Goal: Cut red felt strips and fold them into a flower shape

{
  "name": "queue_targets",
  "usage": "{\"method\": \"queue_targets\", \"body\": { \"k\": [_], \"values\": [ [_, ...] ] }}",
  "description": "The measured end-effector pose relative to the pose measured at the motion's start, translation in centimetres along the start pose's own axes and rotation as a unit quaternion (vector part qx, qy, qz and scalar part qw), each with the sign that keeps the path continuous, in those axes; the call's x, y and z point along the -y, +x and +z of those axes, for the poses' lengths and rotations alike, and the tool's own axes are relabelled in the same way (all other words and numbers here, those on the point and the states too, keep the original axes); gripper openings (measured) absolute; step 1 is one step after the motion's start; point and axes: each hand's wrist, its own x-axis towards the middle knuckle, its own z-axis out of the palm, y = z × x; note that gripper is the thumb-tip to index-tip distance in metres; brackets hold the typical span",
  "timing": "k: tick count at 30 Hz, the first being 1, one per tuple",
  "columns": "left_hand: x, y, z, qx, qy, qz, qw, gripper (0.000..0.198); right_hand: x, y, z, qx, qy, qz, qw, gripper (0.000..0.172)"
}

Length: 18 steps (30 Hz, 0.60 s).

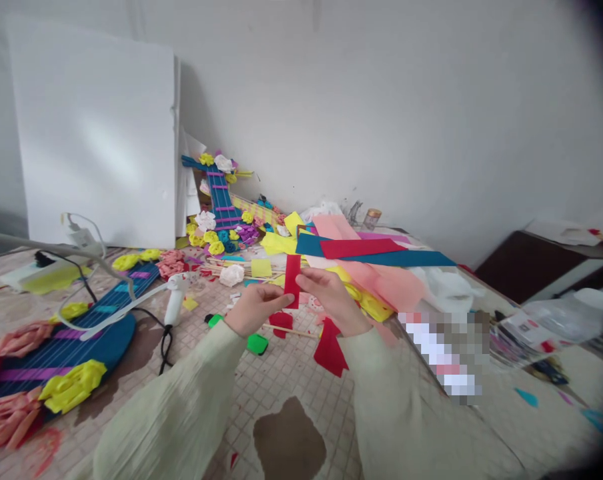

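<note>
Between my two hands a small red paper strip (pixel 292 275) is held upright above the table. The thumb and fingers of my left hand (pixel 258 305) pinch its lower left edge. My right hand (pixel 329 297) grips the strip's right side near the upper middle. Below them on the table lie a red paper piece (pixel 331 350), a smaller red scrap (pixel 281 324) and a thin wooden stick (pixel 294 331). A bright green object (pixel 257 344) sits under my left wrist.
On the left are a blue paper guitar (pixel 116 327) with paper flowers and a white glue gun (pixel 175 300) with its cable. Coloured paper strips (pixel 371 250) pile up behind my hands. A plastic bottle (pixel 556 320) lies at right; a white board (pixel 96 140) leans on the wall.
</note>
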Motion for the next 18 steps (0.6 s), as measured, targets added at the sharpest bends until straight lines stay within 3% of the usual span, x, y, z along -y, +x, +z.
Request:
{"method": "queue_targets", "body": {
  "k": [7,13,18],
  "values": [
    [-0.5,-1.1,0.4,0.024,0.018,0.009,1.0,0.023,-0.5,-0.9,0.3,-0.066,0.005,0.016,0.998,0.022],
    [0.1,-2.9,0.5,-0.108,-0.012,0.02,0.994,0.029,-1.2,-2.6,1.6,0.026,-0.054,-0.008,0.998,0.02],
    [1.0,-4.4,0.5,-0.143,-0.026,0.017,0.989,0.02,-1.8,-4.0,2.8,0.082,-0.026,0.028,0.996,0.022]
  ]
}}
